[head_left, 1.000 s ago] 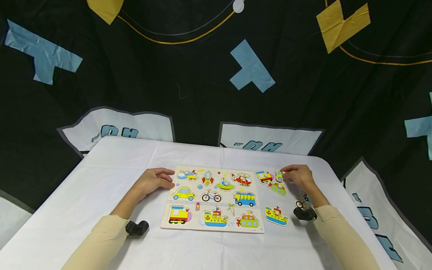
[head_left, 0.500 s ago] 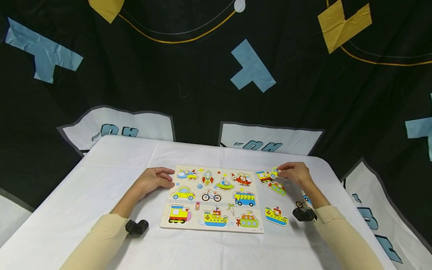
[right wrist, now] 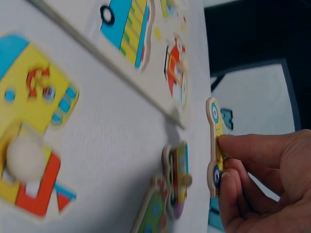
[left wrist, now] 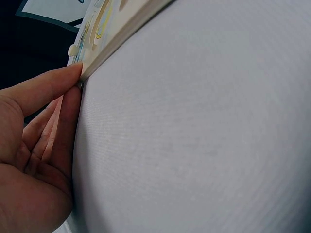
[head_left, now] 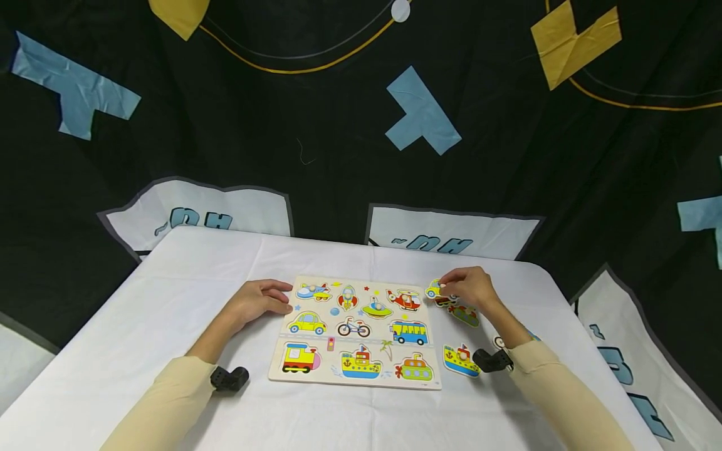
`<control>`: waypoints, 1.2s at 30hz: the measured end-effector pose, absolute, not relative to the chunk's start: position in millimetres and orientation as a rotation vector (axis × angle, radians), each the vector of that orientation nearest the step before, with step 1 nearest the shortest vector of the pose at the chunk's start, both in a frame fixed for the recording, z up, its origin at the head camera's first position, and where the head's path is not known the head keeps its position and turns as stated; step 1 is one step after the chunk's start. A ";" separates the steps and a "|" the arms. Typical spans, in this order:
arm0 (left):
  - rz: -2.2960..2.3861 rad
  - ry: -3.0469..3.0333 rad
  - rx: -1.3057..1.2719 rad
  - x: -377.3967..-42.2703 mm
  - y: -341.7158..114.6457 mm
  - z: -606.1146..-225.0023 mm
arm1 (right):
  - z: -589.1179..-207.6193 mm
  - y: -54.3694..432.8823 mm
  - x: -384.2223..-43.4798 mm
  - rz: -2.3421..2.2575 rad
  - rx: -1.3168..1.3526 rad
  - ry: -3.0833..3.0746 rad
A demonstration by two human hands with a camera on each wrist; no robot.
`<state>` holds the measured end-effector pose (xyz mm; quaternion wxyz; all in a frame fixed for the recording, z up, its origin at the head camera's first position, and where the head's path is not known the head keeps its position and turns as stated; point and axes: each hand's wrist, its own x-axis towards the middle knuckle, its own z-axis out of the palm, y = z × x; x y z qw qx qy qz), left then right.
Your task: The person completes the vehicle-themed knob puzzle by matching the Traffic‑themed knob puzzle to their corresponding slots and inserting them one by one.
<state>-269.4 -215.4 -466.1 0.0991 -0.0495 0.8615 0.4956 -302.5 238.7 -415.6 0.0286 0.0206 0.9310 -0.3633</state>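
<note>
The wooden puzzle board lies flat on the table, printed with vehicles. At its left edge my left hand holds on with thumb and fingertips, seen meeting the edge in the left wrist view. My right hand pinches a yellow car puzzle piece between thumb and fingers, raised and tilted beyond the board's far right corner. Below it lie a train piece and a green submarine piece, partly covered by the hand in the head view. Closer to me is a ship piece.
Under the right forearm another piece with a wheel is mostly hidden. Several knobbed pieces, including a helicopter, sit in the board. A white cloth covers the table; a black curtain hangs behind it.
My right hand has carried the yellow car piece leftward, from beside the submarine piece to over the train piece near the board's corner. My left hand and the board have stayed put.
</note>
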 end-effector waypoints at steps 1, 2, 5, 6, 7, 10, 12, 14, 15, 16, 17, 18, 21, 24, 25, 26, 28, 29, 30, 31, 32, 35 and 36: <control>1.467 2.548 -0.146 -269.6 -215.7 -466.4 | -415.5 235.1 -302.6 -1.125 0.047 2.876; 1.466 2.549 -0.147 -269.7 -215.8 -466.7 | -415.5 231.3 -302.7 -1.131 0.036 2.877; 1.463 2.553 -0.145 -270.0 -216.2 -467.5 | -416.2 220.2 -303.1 -1.137 0.010 2.878; 1.461 2.555 -0.143 -270.0 -216.1 -467.7 | -416.5 216.4 -303.1 -1.138 0.002 2.879; 1.462 2.555 -0.142 -269.9 -215.9 -467.8 | -416.7 212.6 -303.0 -1.141 -0.007 2.879; 1.464 2.554 -0.140 -269.6 -215.1 -467.0 | -416.6 200.5 -301.9 -1.142 -0.023 2.882; 1.467 2.551 -0.140 -269.4 -214.8 -466.5 | -416.9 192.7 -301.4 -1.144 -0.033 2.882; 1.470 2.549 -0.143 -269.5 -214.9 -466.2 | -417.3 185.0 -300.9 -1.158 -0.043 2.871; 1.471 2.548 -0.145 -269.5 -214.9 -466.1 | -417.9 181.5 -301.0 -1.164 -0.052 2.865; 1.470 2.547 -0.145 -269.4 -215.0 -466.0 | -418.5 177.9 -301.0 -1.167 -0.060 2.860; 1.470 2.547 -0.146 -269.3 -215.2 -465.9 | -418.8 174.3 -300.9 -1.172 -0.069 2.853; 1.470 2.546 -0.146 -269.3 -215.3 -465.7 | -419.0 170.7 -300.7 -1.173 -0.078 2.845; 1.472 2.544 -0.146 -269.0 -215.5 -465.2 | -418.3 160.0 -299.7 -1.165 -0.109 2.830; 1.468 2.546 -0.145 -268.6 -215.3 -464.7 | -416.6 149.4 -298.0 -1.162 -0.140 2.814; 1.466 2.547 -0.149 -268.5 -215.2 -464.5 | -415.9 146.0 -297.6 -1.162 -0.156 2.810; 1.463 2.548 -0.151 -268.3 -215.0 -464.2 | -415.2 142.6 -297.1 -1.162 -0.169 2.805; 1.464 2.548 -0.157 -268.1 -214.6 -463.8 | -413.5 135.4 -296.2 -1.162 -0.197 2.798; 1.466 2.547 -0.163 -268.0 -214.6 -463.6 | -413.2 131.8 -296.0 -1.159 -0.210 2.796; 1.464 2.547 -0.165 -268.0 -214.7 -463.6 | -412.5 128.0 -295.6 -1.155 -0.226 2.792; 1.466 2.547 -0.168 -268.0 -214.8 -463.7 | -412.1 124.4 -295.3 -1.150 -0.240 2.789; 1.468 2.547 -0.167 -268.2 -214.9 -463.9 | -412.2 120.5 -294.9 -1.144 -0.248 2.786; 1.468 2.546 -0.168 -268.6 -215.5 -465.2 | -413.7 109.5 -293.4 -1.131 -0.282 2.767; 1.467 2.547 -0.169 -268.7 -215.8 -465.6 | -414.4 106.0 -292.8 -1.129 -0.294 2.759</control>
